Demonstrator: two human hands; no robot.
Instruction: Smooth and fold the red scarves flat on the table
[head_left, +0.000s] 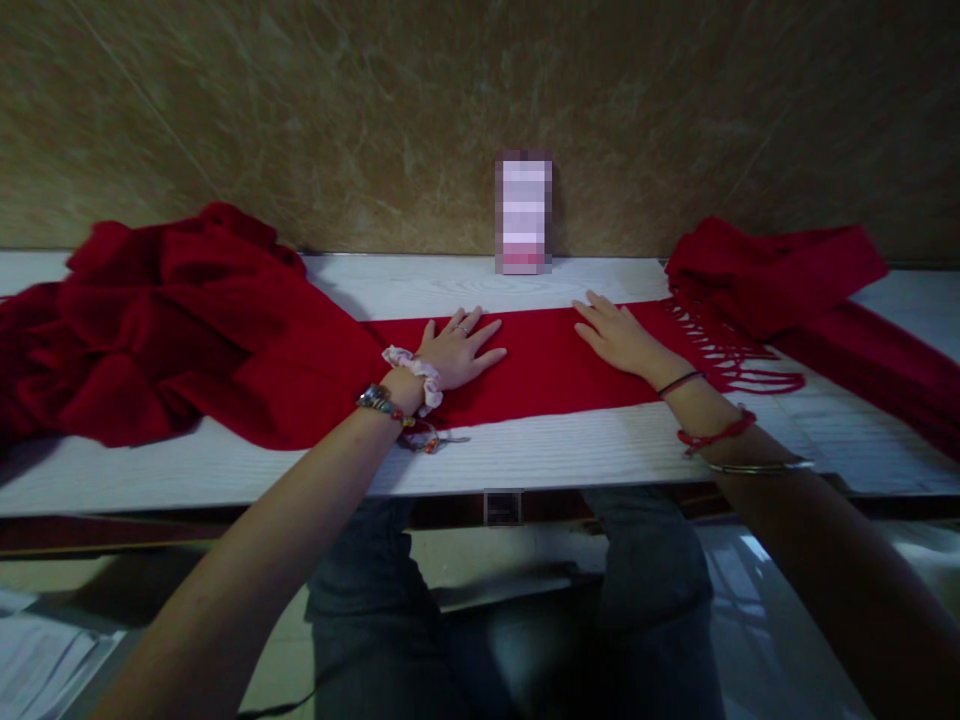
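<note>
The upright pinkish box (523, 212) by the wall (300, 120) is blurred past reading. My heaped red woollen scarf (150, 320) at left runs out of view.

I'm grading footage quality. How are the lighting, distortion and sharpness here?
Head view: dim overall, with the table edge bowed by the wide lens; the left hand and right hand, flat on the scarf, are sharp; the box by the wall is pixelated; the glossy floor at lower right shows pale glare.
</note>
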